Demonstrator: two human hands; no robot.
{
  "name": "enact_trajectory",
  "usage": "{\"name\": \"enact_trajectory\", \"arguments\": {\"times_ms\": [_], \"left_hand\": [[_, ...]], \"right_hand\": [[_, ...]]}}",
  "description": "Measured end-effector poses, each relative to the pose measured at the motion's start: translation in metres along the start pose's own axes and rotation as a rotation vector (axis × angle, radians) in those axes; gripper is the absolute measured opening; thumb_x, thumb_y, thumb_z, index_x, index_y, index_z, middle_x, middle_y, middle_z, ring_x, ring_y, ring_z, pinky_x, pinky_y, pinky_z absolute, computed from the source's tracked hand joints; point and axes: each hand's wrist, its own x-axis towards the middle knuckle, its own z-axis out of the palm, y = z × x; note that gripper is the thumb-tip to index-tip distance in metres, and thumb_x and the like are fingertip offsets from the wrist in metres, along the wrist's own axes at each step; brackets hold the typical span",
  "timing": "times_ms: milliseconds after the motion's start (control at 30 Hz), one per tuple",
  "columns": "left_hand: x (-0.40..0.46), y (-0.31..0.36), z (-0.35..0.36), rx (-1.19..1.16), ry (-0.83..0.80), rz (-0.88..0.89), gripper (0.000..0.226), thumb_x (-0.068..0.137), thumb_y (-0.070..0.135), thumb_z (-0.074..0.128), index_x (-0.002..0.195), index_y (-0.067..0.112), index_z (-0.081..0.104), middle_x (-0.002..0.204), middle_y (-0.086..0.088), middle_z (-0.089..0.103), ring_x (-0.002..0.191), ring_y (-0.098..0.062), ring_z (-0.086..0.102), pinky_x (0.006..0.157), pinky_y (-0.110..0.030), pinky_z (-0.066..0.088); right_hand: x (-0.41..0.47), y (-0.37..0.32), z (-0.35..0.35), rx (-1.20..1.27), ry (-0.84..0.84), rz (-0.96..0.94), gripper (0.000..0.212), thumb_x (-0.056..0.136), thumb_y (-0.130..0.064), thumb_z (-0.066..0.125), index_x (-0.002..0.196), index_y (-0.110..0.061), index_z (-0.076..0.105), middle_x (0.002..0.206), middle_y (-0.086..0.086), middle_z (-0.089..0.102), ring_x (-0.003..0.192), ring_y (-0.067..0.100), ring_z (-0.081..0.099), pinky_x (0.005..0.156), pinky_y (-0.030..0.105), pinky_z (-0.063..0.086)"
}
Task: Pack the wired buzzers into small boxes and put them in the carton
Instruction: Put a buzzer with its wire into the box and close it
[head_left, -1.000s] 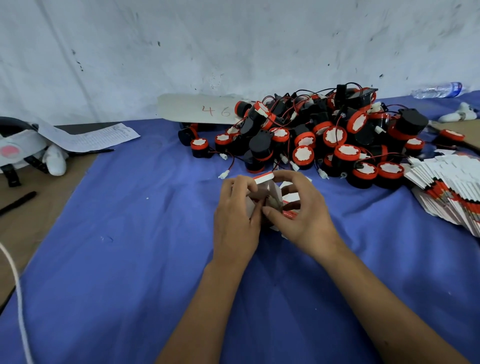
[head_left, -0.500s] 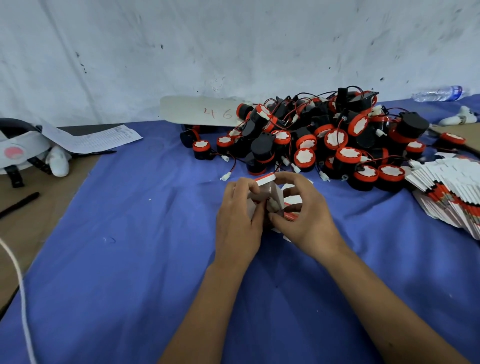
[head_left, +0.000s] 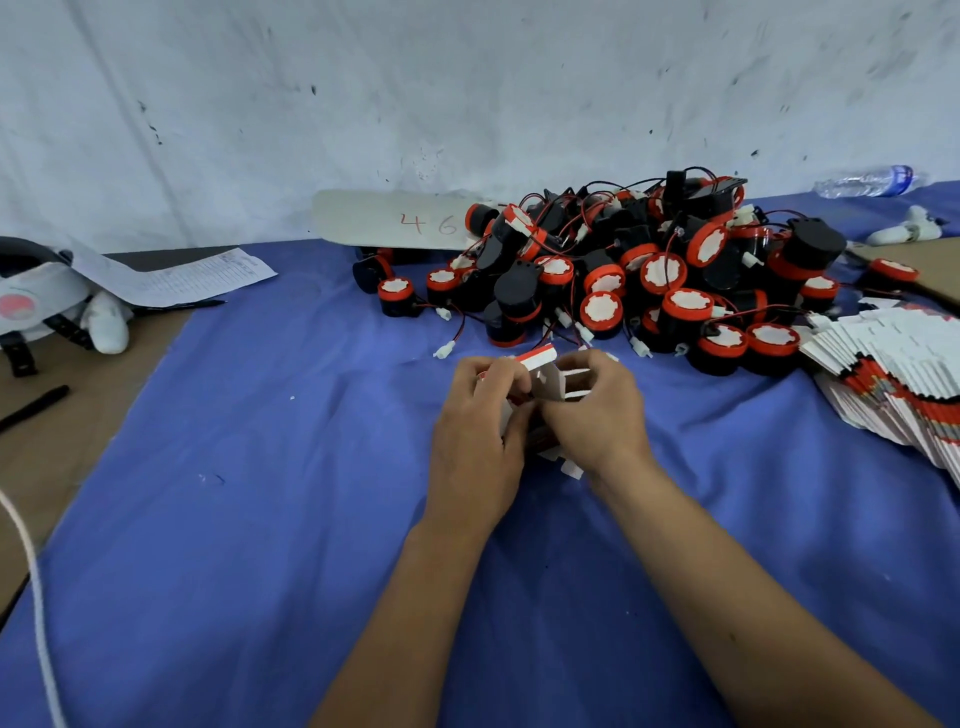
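Note:
A small white box with red trim (head_left: 551, 378) is held above the blue cloth (head_left: 260, 493) between both hands, its flaps sticking out. My left hand (head_left: 480, 431) grips its left side with curled fingers. My right hand (head_left: 597, 415) grips the right side, thumb against the box's near face. Whether a buzzer sits inside the box is hidden by my fingers. Just behind my hands lies a heap of black and red wired buzzers (head_left: 639, 280) with white connectors. No carton is in view.
A fanned stack of flat white and red box blanks (head_left: 898, 374) lies at the right. A white board marked "46" (head_left: 395, 221) leans on the wall. Paper sheet (head_left: 176, 273), a headset (head_left: 36, 301) and a black pen (head_left: 31, 408) sit at the left. A water bottle (head_left: 867, 181) lies at the back right.
My hands have shifted slightly on the small box, my right fingers moving up over its far side. The box's flaps show more between my hands.

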Motion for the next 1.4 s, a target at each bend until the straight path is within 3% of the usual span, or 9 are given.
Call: {"name": "enact_trajectory", "arguments": {"times_ms": [133,233,333,467,700,900,1067,1200,1400], "left_hand": [[0.000,-0.001,-0.002,0.023,-0.037,0.031,0.019,0.096,0.002,0.062,0.102,0.020,0.068,0.123,0.009,0.046,0.095,0.008,0.049,0.076,0.001,0.036],[-0.001,-0.002,-0.002,0.092,-0.075,-0.019,0.019,0.101,0.010,0.058,0.109,0.017,0.074,0.134,0.003,0.043,0.096,0.001,0.047,0.078,0.000,0.035],[0.000,0.000,-0.001,0.148,-0.103,-0.059,0.018,0.102,0.016,0.057,0.105,0.017,0.075,0.139,0.000,0.041,0.104,-0.015,0.057,0.082,-0.021,0.048],[0.000,0.006,-0.003,0.187,-0.111,-0.082,0.018,0.101,0.025,0.059,0.109,0.019,0.073,0.143,-0.004,0.038,0.113,-0.022,0.057,0.087,-0.038,0.054],[0.001,0.005,0.000,0.220,-0.174,-0.127,0.025,0.104,0.028,0.049,0.117,0.021,0.069,0.148,-0.001,0.029,0.115,-0.022,0.056,0.091,-0.040,0.053],[-0.001,0.001,0.002,0.224,-0.204,-0.130,0.028,0.106,0.033,0.044,0.116,0.026,0.069,0.150,-0.005,0.026,0.121,-0.025,0.054,0.093,-0.043,0.053],[-0.003,0.001,0.002,0.156,-0.222,-0.073,0.041,0.100,0.037,0.035,0.129,0.031,0.063,0.142,-0.005,0.032,0.112,-0.023,0.058,0.093,-0.040,0.053],[-0.003,-0.003,0.005,0.138,-0.189,-0.099,0.029,0.102,0.027,0.046,0.128,0.015,0.052,0.134,-0.008,0.036,0.098,-0.027,0.058,0.086,-0.043,0.053],[-0.005,-0.006,0.008,0.013,-0.113,-0.115,0.014,0.103,0.014,0.056,0.111,0.009,0.046,0.117,0.001,0.038,0.082,-0.011,0.053,0.068,-0.018,0.041]], "right_hand": [[0.010,-0.007,0.002,-0.006,-0.059,0.166,0.015,0.084,-0.003,0.072,0.082,-0.018,0.070,0.078,0.009,0.075,0.074,0.030,0.075,0.058,0.040,0.063],[0.016,-0.013,0.001,0.000,-0.122,0.232,0.021,0.082,0.009,0.064,0.087,-0.010,0.068,0.081,0.018,0.074,0.073,0.035,0.072,0.054,0.035,0.059],[0.016,-0.017,-0.001,0.021,-0.167,0.299,0.026,0.081,0.013,0.059,0.096,-0.007,0.066,0.080,0.018,0.071,0.063,0.028,0.066,0.036,0.017,0.040],[0.012,-0.017,0.000,0.065,-0.172,0.304,0.026,0.083,0.014,0.057,0.096,-0.008,0.065,0.071,0.016,0.070,0.047,0.022,0.065,0.039,0.022,0.046],[0.002,-0.009,0.000,-0.235,-0.126,0.044,0.032,0.081,-0.005,0.066,0.107,-0.022,0.060,0.093,0.003,0.071,0.089,0.026,0.069,0.082,0.049,0.059],[-0.015,0.001,-0.008,-0.402,0.014,-0.368,0.020,0.095,-0.025,0.065,0.114,-0.029,0.067,0.102,-0.012,0.066,0.083,0.003,0.055,0.077,0.026,0.047],[-0.015,0.006,-0.010,-0.383,0.026,-0.408,0.026,0.100,-0.020,0.063,0.123,-0.027,0.074,0.101,-0.007,0.063,0.079,0.008,0.058,0.077,0.024,0.050],[-0.017,0.011,-0.009,-0.431,0.027,-0.470,0.024,0.098,-0.019,0.065,0.118,-0.027,0.077,0.095,-0.005,0.058,0.077,0.012,0.058,0.072,0.028,0.050],[-0.015,0.015,-0.012,-0.486,-0.039,-0.484,0.021,0.101,-0.033,0.061,0.106,-0.025,0.079,0.098,-0.012,0.052,0.076,0.008,0.054,0.064,0.015,0.039]]}}
